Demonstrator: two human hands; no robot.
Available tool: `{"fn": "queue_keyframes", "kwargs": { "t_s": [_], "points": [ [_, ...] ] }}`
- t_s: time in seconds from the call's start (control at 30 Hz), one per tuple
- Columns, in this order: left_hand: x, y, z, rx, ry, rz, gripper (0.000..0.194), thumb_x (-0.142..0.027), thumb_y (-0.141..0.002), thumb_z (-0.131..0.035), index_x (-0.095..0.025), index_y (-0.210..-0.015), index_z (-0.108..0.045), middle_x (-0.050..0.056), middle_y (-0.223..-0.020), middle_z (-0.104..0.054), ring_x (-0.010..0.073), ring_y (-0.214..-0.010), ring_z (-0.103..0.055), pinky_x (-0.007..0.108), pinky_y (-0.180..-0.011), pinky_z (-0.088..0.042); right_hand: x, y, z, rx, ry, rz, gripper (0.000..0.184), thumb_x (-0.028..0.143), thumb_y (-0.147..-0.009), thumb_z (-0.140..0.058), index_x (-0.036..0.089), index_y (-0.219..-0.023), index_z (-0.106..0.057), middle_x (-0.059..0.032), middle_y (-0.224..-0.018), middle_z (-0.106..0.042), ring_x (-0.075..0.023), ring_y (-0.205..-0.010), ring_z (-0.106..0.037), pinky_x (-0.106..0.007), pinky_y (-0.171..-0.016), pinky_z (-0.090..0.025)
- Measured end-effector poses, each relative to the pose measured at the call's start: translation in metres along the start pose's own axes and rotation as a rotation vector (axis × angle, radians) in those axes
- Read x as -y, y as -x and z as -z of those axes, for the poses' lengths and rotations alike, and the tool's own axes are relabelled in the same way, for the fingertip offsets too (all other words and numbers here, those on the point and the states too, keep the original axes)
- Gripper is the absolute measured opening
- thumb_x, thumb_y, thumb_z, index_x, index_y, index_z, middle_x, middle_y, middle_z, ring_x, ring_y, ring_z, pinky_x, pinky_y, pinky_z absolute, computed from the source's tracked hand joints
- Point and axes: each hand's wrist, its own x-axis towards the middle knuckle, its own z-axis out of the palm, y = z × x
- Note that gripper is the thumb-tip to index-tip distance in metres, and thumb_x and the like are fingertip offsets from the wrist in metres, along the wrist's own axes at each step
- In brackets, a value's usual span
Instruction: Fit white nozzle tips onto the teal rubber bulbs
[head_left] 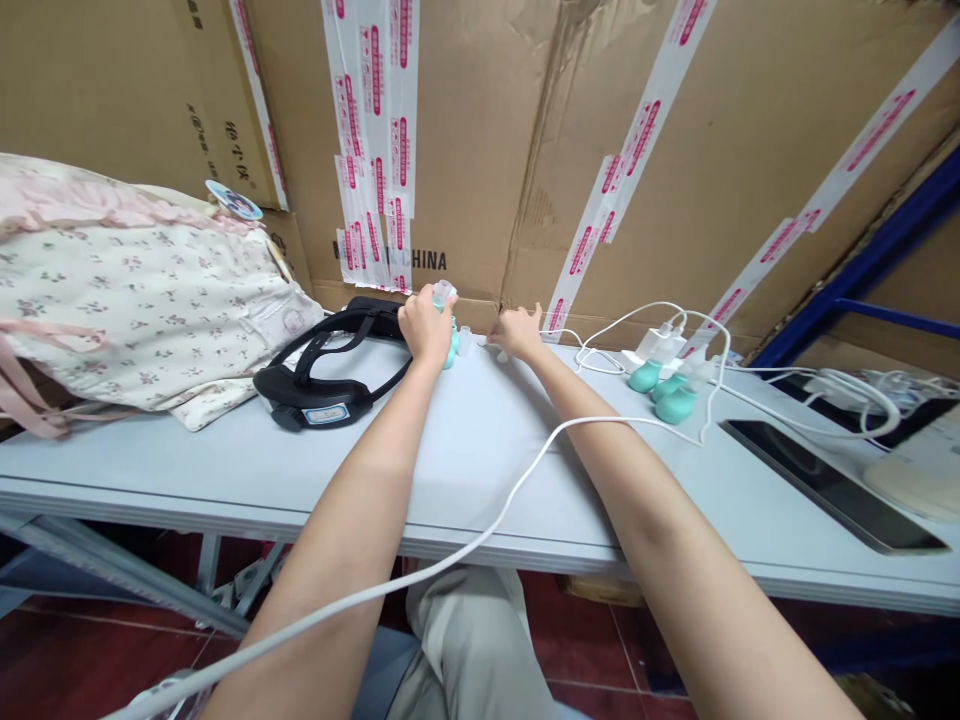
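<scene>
At the back of the table, my left hand (426, 325) is closed round a small teal bottle (451, 345) with a clear, translucent top (443, 292) sticking up above the fingers. A small clear cap (465, 340) stands on the table just right of that hand. My right hand (517, 331) is lowered to the tabletop close to the cardboard, thumb and fingers drawn together and little finger raised. Small whitish pieces (501, 354) show at its fingertips; what they are is too small to tell. Several more teal bulb-shaped bottles (676, 400) with clear tops stand to the right.
A black head strap (330, 385) and a floral cloth bag (142, 310) lie on the left of the grey table (480, 490). A white cable (517, 490) crosses over my forearms. On the right are a white charger (660, 342) and a dark phone (825, 480). Cardboard (480, 130) stands behind.
</scene>
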Motion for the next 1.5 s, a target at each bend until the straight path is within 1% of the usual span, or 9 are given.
{"fn": "queue_keyframes", "kwargs": {
  "t_s": [0.1, 0.17, 0.23, 0.37, 0.7, 0.9, 1.2, 1.33, 1.5],
  "points": [
    [0.0, 0.0, 0.0, -0.009, -0.014, -0.016, 0.029, -0.04, -0.087, -0.048, -0.019, -0.103, -0.062, 0.011, -0.099, -0.067, 0.0253, -0.098, -0.059, 0.032, -0.084, -0.039, 0.0, -0.01, 0.007, 0.083, -0.023, 0.081, 0.014, 0.026, -0.079, -0.063, 0.022, -0.087, -0.074, -0.007, -0.094, -0.071, -0.0247, -0.102, -0.059, -0.056, -0.106, -0.018],
    [0.0, 0.0, 0.0, -0.015, -0.028, -0.029, 0.028, -0.04, -0.087, -0.049, -0.02, -0.101, -0.062, 0.01, -0.097, -0.067, 0.0254, -0.096, -0.06, 0.033, -0.083, -0.04, 0.0, -0.019, 0.011, 0.16, -0.039, 0.146, 0.015, 0.025, -0.075, -0.066, 0.021, -0.087, -0.074, -0.006, -0.092, -0.072, -0.0222, -0.095, -0.062, -0.046, -0.102, -0.031],
    [0.0, 0.0, 0.0, -0.011, -0.039, -0.045, 0.027, -0.04, -0.087, -0.049, -0.02, -0.099, -0.062, 0.01, -0.095, -0.067, 0.0253, -0.095, -0.06, 0.033, -0.082, -0.04, 0.0, -0.027, 0.012, 0.233, -0.048, 0.198, 0.016, 0.02, -0.07, -0.068, 0.018, -0.085, -0.074, -0.0062, -0.088, -0.073, -0.0196, -0.086, -0.064, -0.032, -0.087, -0.044],
    [0.001, 0.0, 0.0, 0.007, -0.059, -0.056, 0.025, -0.039, -0.087, -0.049, -0.02, -0.098, -0.062, 0.01, -0.095, -0.067, 0.0252, -0.096, -0.059, 0.033, -0.082, -0.04, 0.001, -0.033, 0.009, 0.295, -0.041, 0.25, 0.014, 0.013, -0.066, -0.067, 0.013, -0.078, -0.075, -0.007, -0.08, -0.073, -0.0163, -0.07, -0.064, -0.021, -0.063, -0.045],
    [0.003, 0.0, -0.002, -0.013, -0.048, -0.085, 0.024, -0.038, -0.087, -0.049, -0.02, -0.096, -0.062, 0.009, -0.093, -0.067, 0.0248, -0.094, -0.059, 0.033, -0.081, -0.04, -0.004, -0.031, 0.001, 0.274, -0.13, 0.241, 0.011, 0.012, -0.067, -0.066, 0.013, -0.074, -0.074, -0.0056, -0.08, -0.074, -0.0166, -0.075, -0.066, -0.02, -0.067, -0.047],
    [0.001, 0.0, 0.001, 0.016, -0.041, -0.078, 0.025, -0.038, -0.088, -0.048, -0.02, -0.099, -0.062, 0.01, -0.095, -0.066, 0.0248, -0.096, -0.059, 0.033, -0.084, -0.039, -0.012, -0.024, 0.004, 0.234, -0.341, 0.258, 0.01, 0.012, -0.068, -0.066, 0.013, -0.075, -0.074, -0.0041, -0.086, -0.074, -0.0159, -0.081, -0.067, -0.02, -0.076, -0.047],
    [0.001, 0.0, 0.0, 0.011, -0.04, -0.081, 0.026, -0.039, -0.088, -0.048, -0.019, -0.098, -0.062, 0.01, -0.094, -0.067, 0.0249, -0.095, -0.06, 0.033, -0.082, -0.04, -0.032, -0.005, 0.032, 0.076, -1.018, 0.123, 0.022, 0.03, -0.07, -0.069, 0.013, -0.083, -0.073, -0.0072, -0.098, -0.072, -0.0177, -0.092, -0.065, -0.029, -0.086, -0.049],
    [0.002, 0.0, -0.001, 0.016, -0.05, -0.081, 0.025, -0.039, -0.088, -0.048, -0.02, -0.098, -0.062, 0.01, -0.095, -0.067, 0.0244, -0.094, -0.06, 0.032, -0.082, -0.04, -0.043, 0.021, 0.042, 0.209, -1.065, 0.157, 0.026, 0.037, -0.063, -0.074, 0.014, -0.075, -0.071, -0.0079, -0.1, -0.07, -0.0178, -0.093, -0.063, -0.031, -0.088, -0.048],
    [0.003, 0.001, -0.001, 0.037, -0.041, -0.089, 0.026, -0.038, -0.088, -0.047, -0.02, -0.098, -0.062, 0.011, -0.096, -0.067, 0.0252, -0.096, -0.059, 0.034, -0.083, -0.04, -0.049, 0.056, 0.03, 0.439, -0.85, 0.266, 0.026, 0.039, -0.063, -0.071, 0.014, -0.073, -0.071, -0.0076, -0.094, -0.071, -0.019, -0.091, -0.063, -0.032, -0.086, -0.046]
  ]
}}
